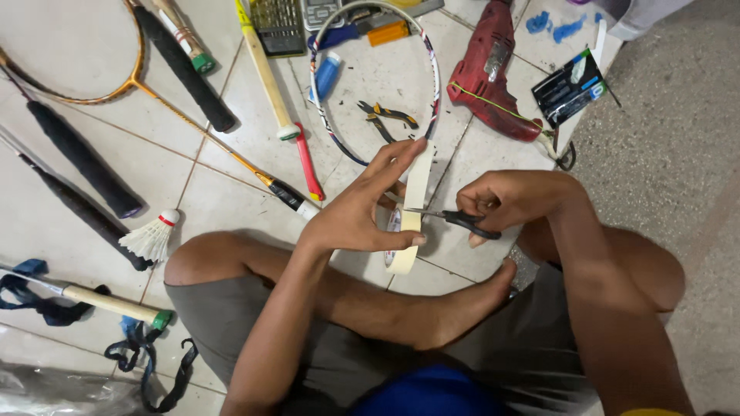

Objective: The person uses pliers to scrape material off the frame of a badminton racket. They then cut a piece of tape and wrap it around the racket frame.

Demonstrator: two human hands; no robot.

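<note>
Head view: mid-frame, the left hand (362, 212) pinches a tape roll (402, 246) and its drawn-out strip. The right hand (505, 199) grips scissors (455, 219), blades at the strip. Farther up lie pliers (388, 117) and a red drill (493, 69).

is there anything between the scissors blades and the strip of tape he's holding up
Nothing visible. The right hand holds the scissors with the blade tips right at the strip of masking tape, which the left hand stretches up from the roll.

Left hand (358, 208) raised, fingers extended, pinching; right hand (512, 202) curled tight, knuckles up.
</note>
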